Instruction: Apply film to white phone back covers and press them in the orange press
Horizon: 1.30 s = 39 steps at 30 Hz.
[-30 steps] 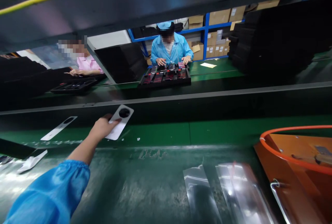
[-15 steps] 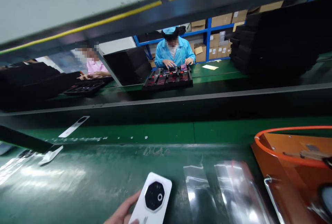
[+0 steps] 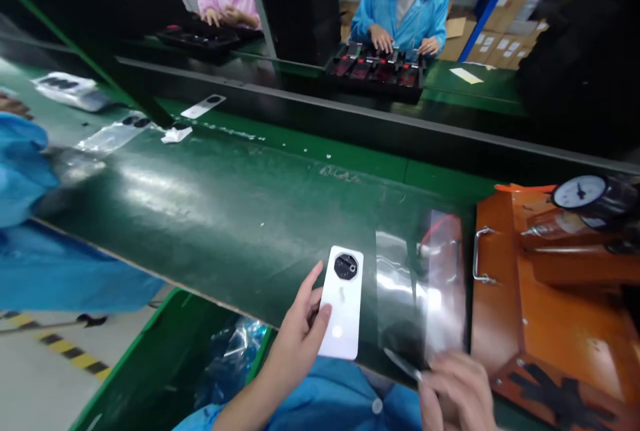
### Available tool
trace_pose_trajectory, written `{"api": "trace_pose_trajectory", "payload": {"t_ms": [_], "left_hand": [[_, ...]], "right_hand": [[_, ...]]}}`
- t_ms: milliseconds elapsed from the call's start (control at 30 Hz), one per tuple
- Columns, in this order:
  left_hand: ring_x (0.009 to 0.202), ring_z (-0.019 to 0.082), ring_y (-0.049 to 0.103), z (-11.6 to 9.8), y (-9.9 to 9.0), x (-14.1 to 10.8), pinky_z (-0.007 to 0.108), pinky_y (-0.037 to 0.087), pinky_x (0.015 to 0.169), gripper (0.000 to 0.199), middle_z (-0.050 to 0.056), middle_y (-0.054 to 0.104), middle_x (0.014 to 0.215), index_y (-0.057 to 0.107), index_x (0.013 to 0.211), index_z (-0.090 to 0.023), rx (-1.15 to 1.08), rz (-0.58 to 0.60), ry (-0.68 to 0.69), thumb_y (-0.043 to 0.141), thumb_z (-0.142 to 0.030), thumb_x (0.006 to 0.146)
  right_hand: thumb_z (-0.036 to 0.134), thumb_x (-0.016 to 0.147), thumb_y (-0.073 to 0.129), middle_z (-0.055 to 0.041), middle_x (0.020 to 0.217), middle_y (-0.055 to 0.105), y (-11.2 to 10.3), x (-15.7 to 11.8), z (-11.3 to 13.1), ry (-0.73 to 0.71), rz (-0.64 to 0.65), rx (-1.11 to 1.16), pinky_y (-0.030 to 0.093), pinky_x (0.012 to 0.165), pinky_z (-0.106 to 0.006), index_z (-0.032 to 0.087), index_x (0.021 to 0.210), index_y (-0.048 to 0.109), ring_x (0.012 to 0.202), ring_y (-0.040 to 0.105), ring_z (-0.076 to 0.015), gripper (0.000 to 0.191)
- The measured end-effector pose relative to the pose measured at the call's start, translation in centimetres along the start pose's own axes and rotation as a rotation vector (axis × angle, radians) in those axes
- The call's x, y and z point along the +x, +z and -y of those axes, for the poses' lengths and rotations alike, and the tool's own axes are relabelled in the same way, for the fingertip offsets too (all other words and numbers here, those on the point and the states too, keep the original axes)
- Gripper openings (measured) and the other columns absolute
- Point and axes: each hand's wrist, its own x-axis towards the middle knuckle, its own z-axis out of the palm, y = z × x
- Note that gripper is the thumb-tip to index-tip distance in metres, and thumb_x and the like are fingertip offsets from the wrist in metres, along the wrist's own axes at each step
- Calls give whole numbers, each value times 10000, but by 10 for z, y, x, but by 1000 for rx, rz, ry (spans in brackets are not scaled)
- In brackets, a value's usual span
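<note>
A white phone (image 3: 345,314) with a dark octagonal camera module is in my left hand (image 3: 300,328), its back facing up above the front edge of the green bench. The thumb lies on the phone's near-left side and the fingers are behind its edge. My right hand (image 3: 457,391), slightly blurred, is closed around a slim silver tool (image 3: 401,362) with a narrow pointed end; its exact kind is unclear. The tool's tip points left toward the phone, without touching it. Clear plastic sheets (image 3: 400,271) lie on the bench just beyond the right hand.
An orange machine (image 3: 500,311) with a pressure gauge (image 3: 580,191) stands at the right. A white phone back panel (image 3: 204,106) lies near a green post. Below the bench is a green bin (image 3: 150,358) with plastic film. A blue sleeve (image 3: 25,171) is at left; two people work opposite.
The view has tipped down and turned, so more of the bench shows. The phone is now fully visible in my left hand. My right hand with the silver tool has come into view.
</note>
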Motion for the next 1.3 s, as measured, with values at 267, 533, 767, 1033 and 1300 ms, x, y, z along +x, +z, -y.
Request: {"api": "trace_pose_trajectory", "payload": {"t_ms": [267,533,767,1033,1300], "left_hand": [[999,242,672,8,-24,-28,375,587,818,676,146,610,1353,297,1606,-274,748,-42,418,553,-401,993],[1455,378,429,28,-18,-19,566,316,1194,607,154,552,1516,618,1361,-190,1042,-52,846,645,-585,900],[1398,337,516,47,20,-10,488,387,1124,571,145,616,1456,649,1338,-199,978,-348,879,602,-577,913],[1395,305,538,55,18,-6,447,375,1147,598,133,611,1468,656,1344,-205,990,-377,905,567,-615,918],[1373,292,560,55,19,-6,436,377,1130,594,135,626,1450,671,1324,-199,989,-390,914,517,-627,941]], "right_hand": [[391,977,612,-4,833,543,54,97,3,498,217,575,407,732,-311,227,846,610,797,512,-185,210],[428,905,648,-19,849,615,63,118,5,421,363,405,398,732,-323,219,794,661,812,560,-201,238],[417,888,623,-47,943,658,95,132,5,336,433,311,442,846,-381,229,768,696,881,594,-227,235],[374,889,646,-51,1012,662,117,125,12,268,484,161,395,980,-467,251,772,712,1048,588,-276,182],[285,894,641,-46,1014,650,127,120,10,195,429,-84,373,911,-436,244,777,704,1027,554,-276,139]]}}
